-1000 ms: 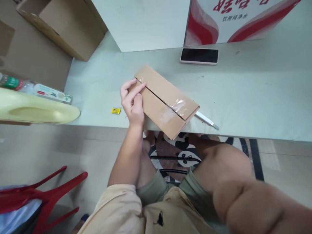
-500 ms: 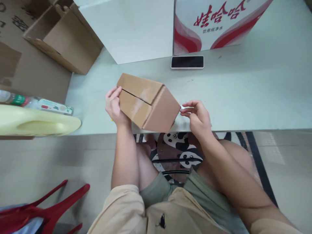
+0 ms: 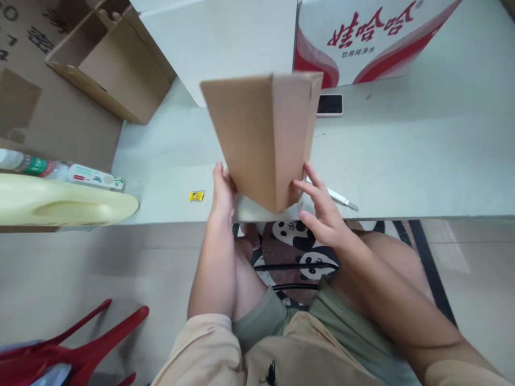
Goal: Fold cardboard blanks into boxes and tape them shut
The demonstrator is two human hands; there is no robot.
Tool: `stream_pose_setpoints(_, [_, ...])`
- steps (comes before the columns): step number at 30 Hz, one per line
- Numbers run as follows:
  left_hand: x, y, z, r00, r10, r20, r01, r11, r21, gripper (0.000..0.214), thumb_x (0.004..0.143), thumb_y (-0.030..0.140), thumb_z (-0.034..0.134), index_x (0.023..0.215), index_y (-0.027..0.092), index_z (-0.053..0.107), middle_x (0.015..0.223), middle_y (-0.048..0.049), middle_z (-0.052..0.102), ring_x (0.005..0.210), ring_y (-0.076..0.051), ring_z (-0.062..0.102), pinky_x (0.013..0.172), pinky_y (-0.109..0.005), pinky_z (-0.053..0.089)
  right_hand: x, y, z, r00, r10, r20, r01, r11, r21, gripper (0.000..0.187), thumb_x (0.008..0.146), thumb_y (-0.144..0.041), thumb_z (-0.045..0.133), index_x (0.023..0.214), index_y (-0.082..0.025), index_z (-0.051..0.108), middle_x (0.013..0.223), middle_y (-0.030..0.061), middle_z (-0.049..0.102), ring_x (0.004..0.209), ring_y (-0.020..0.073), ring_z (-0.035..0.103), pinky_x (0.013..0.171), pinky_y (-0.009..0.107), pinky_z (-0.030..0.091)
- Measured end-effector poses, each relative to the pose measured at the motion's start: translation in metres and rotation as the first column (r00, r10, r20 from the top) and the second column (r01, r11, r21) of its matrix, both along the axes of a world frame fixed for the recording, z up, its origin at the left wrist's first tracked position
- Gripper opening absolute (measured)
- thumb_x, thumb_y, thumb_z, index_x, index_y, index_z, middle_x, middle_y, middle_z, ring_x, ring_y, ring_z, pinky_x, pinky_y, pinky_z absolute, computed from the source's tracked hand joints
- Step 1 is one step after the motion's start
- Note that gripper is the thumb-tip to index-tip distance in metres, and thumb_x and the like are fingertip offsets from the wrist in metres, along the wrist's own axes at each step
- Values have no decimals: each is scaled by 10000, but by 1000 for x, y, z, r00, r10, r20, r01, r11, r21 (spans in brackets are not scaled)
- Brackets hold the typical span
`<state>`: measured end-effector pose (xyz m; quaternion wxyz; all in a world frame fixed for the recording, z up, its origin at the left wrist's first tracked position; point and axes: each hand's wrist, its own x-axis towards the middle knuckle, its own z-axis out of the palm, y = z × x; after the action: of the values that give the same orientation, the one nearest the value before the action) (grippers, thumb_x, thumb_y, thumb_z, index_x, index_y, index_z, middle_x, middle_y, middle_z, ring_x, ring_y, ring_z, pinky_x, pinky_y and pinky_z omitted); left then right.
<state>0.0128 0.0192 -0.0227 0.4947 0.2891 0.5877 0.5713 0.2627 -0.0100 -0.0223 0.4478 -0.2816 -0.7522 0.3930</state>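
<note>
A brown cardboard box (image 3: 249,134) is tipped up on end at the table's front edge, with plain sides facing me. My left hand (image 3: 222,190) grips its lower left side, the fingertips partly hidden behind it. On the other side, my right hand (image 3: 319,206) has its fingers spread, with fingertips against the box's lower right face. Just beyond those fingers a slim white tool with a grey tip (image 3: 341,199) lies on the table, partly covered by the hand. A small yellow wrapped packet (image 3: 196,196) rests left of my left hand.
A white carton with red lettering (image 3: 374,48) and a phone (image 3: 330,105) are behind the box. An open brown carton (image 3: 124,69) stands at back left. A pale yellow bottle (image 3: 68,199) and a clear bottle (image 3: 38,165) lie left. Below is a red stool (image 3: 100,338).
The cardboard box has been turned up on end, so its taped seam no longer shows. My right hand has let go of the slim tool and moved against the box. The yellow packet is now uncovered.
</note>
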Motion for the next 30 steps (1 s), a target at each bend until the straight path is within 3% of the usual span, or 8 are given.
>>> stream_pose_setpoints(7, [15, -6, 11, 956, -232, -181, 191, 957, -217, 367, 962, 532, 453, 821, 206, 547, 585, 29, 486, 495, -96, 474, 520, -224, 380, 2, 4, 1, 975, -222, 10, 222, 975, 30, 505, 946, -420, 493, 1446, -365, 447, 1609, 67, 326, 1564, 298, 275, 1230, 575, 369])
stream_pose_setpoints(12, [20, -9, 13, 788, -569, -233, 460, 797, -390, 262, 922, 405, 500, 901, 174, 621, 586, 2, 585, 470, -103, 452, 503, -238, 372, 14, 18, 18, 963, -262, 65, 260, 965, 32, 386, 936, -499, 504, 1266, -317, 586, 1585, 72, 380, 1528, 307, 345, 1242, 572, 333])
stream_pose_setpoints(14, [20, -10, 10, 753, -454, -477, 342, 889, -306, 319, 865, 405, 585, 1044, 154, 667, 744, -52, 695, 593, -134, 560, 595, -266, 457, 17, 24, 19, 976, -212, 46, 212, 977, 14, 342, 944, -479, 520, 1215, -289, 605, 1572, 90, 425, 1511, 304, 379, 1229, 555, 349])
stream_pose_setpoints(16, [20, -12, 9, 712, -71, -698, 172, 982, 76, 468, 857, 478, 595, 1205, 169, 648, 1031, -104, 739, 894, -199, 672, 790, -322, 532, 15, 27, 16, 990, -137, 19, 137, 991, 10, 343, 939, -450, 551, 1230, -274, 595, 1552, 111, 466, 1497, 299, 406, 1212, 535, 371])
stream_pose_setpoints(19, [22, -16, 12, 615, 284, -735, 289, 786, 546, 509, 934, 557, 460, 1293, 239, 633, 1326, -85, 670, 1301, -257, 575, 1116, -440, 441, 11, 28, 10, 1000, -5, 14, 5, 1000, 8, 436, 917, -419, 595, 1326, -277, 549, 1584, 111, 446, 1509, 282, 394, 1220, 501, 368])
stream_pose_setpoints(24, [34, -17, 14, 515, 332, -790, 458, 672, 581, 469, 988, 480, 358, 1265, 284, 681, 1316, -46, 674, 1318, -252, 552, 1189, -471, 374, 19, 32, 7, 983, -156, 92, 167, 978, -123, 403, 929, -331, 506, 1317, -239, 560, 1341, 112, 657, 1204, 243, 655, 1043, 457, 526])
stream_pose_setpoints(27, [39, -15, 9, 533, 357, -767, 421, 675, 606, 481, 989, 481, 339, 1238, 285, 700, 1288, -43, 683, 1288, -254, 561, 1182, -479, 377, 31, 39, 2, 802, -410, 435, 480, 875, -59, 310, 858, -273, 548, 1138, -194, 653, 1147, 127, 713, 987, 266, 681, 866, 461, 549])
stream_pose_setpoints(30, [41, -14, 6, 521, 376, -766, 383, 700, 604, 523, 987, 524, 308, 1200, 275, 715, 1264, -48, 686, 1274, -255, 564, 1187, -486, 368, 39, 45, -7, 615, -389, 686, 514, 857, 25, 405, 805, -265, 599, 1200, -191, 654, 1100, 141, 723, 959, 303, 654, 765, 440, 518])
